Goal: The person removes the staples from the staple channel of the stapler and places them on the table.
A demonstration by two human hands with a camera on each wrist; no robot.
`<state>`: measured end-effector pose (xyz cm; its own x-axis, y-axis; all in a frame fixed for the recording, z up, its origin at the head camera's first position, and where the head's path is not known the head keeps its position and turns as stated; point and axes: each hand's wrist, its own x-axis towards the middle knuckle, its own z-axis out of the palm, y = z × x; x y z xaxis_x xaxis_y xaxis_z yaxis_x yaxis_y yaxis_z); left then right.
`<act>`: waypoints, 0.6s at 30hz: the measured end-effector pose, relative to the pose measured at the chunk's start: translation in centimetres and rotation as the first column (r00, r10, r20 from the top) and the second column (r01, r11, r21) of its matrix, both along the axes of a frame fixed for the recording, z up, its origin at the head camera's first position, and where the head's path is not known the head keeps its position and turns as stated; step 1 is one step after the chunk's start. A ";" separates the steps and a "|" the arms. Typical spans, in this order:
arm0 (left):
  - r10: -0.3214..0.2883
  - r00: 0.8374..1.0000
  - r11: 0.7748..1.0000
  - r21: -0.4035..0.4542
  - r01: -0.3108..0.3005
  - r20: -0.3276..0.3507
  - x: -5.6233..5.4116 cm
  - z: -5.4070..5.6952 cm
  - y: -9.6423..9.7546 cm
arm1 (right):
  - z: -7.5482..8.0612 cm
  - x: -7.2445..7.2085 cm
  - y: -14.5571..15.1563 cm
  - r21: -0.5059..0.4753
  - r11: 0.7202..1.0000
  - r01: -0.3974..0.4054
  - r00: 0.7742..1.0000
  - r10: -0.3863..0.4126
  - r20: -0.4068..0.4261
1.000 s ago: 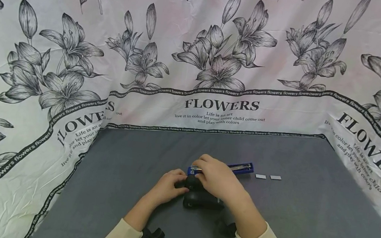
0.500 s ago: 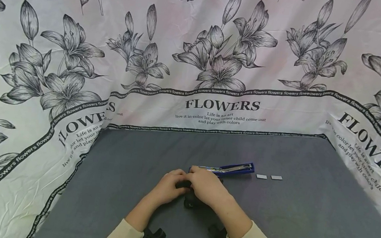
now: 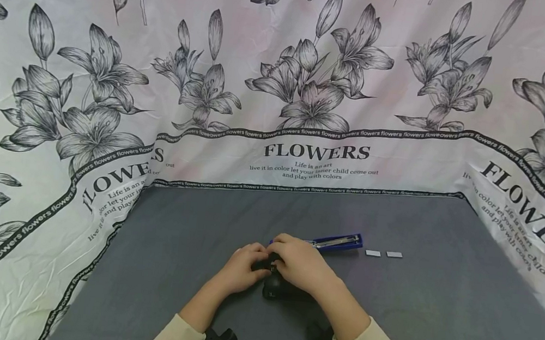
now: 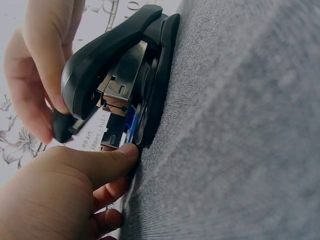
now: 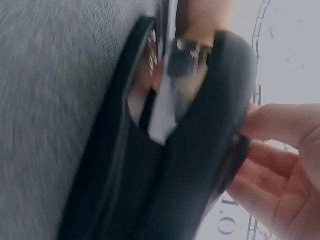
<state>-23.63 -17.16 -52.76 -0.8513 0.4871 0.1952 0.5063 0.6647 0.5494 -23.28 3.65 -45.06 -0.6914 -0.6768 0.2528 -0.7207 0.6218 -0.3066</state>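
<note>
Two hands work at the nose of a black stapler [image 4: 95, 57] standing on grey cloth [image 3: 199, 212]. Its front end is in the grasp of the left hand's [image 3: 240, 268] thumb and curled fingers; the right hand [image 3: 303, 263] pinches a small black end piece [image 4: 62, 125] just before the nose. Beyond the stapler lies a blue stapler [image 3: 344, 242]. We would steady the base on the cloth and keep the piece aligned with the stapler's length, untwisted.
</note>
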 end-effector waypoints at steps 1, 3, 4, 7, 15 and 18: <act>0.001 1.000 1.000 -0.001 -0.001 0.001 0.0 0.0 0.0 | 0.1 0.0 0.4 -0.021 1.000 -0.001 1.000 0.001 0.012; 0.004 1.000 1.000 0.005 -0.004 0.006 0.0 0.0 0.1 | 0.4 0.0 1.1 -0.055 0.998 -0.002 0.999 0.004 0.033; 0.008 1.000 1.000 0.010 -0.008 0.009 0.0 0.0 0.1 | 0.6 0.0 1.5 -0.068 0.998 -0.002 0.999 0.005 0.040; 0.015 1.000 1.000 0.020 -0.015 0.013 0.0 0.0 0.2 | 1.2 0.0 2.6 -0.086 0.996 -0.003 0.999 0.006 0.036; 0.021 1.000 1.000 0.017 -0.021 -0.007 -0.1 -0.1 0.2 | 3.0 0.6 5.5 -0.114 0.988 0.102 0.995 -0.102 0.012; 0.026 1.000 1.000 0.012 -0.026 -0.003 -0.1 0.0 0.3 | 3.5 0.9 6.7 -0.137 0.977 0.166 0.986 -0.166 0.012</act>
